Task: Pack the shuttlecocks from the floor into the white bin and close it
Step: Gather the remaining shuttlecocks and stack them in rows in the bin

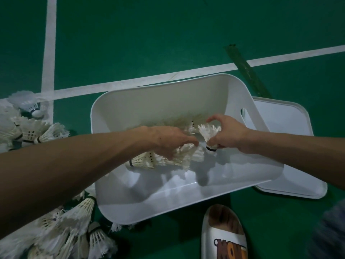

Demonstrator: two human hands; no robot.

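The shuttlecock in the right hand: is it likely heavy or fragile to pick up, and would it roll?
Probably very light: the right hand holds the shuttlecock with just its fingers. Likely fragile: its feather skirt looks thin and frayed. Laid down, it may roll in a curve: the base is narrower than the skirt.

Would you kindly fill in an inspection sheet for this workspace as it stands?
Surface: green court floor, white lines.
Job's things: white bin open; lid on floor beside it; loose shuttlecocks piled left of bin.
Clutter: green strip behind bin.
Grippers: left hand grips a bunch of shuttlecocks in the bin; right hand pinches one shuttlecock.
Cables: nothing seen.
Surroundings: slippered foot near bin.
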